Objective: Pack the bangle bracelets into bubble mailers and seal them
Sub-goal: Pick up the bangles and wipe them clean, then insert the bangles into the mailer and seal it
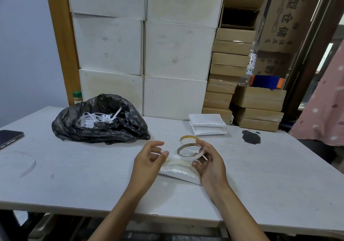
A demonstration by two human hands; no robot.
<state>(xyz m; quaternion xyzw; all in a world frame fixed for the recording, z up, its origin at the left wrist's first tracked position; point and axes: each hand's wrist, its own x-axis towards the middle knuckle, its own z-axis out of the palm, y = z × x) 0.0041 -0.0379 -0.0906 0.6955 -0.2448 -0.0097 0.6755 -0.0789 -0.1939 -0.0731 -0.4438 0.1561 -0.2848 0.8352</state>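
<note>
Two hands over white bubble mailer (179, 173), mid-table near front edge. Right hand (209, 161) pinching grey round bangle (188, 150) above it. Left hand (149, 158) open, empty. Best to hold mailer mouth wide, slide bangle in flat.

a small packing and storage room: white cartons (143, 49) stacked high against the wall, brown cardboard boxes (230, 67) piled beside them, a worn white work table (74, 175), spare bubble mailers (207, 124), and a black bag (100, 121) of paper strips.
</note>
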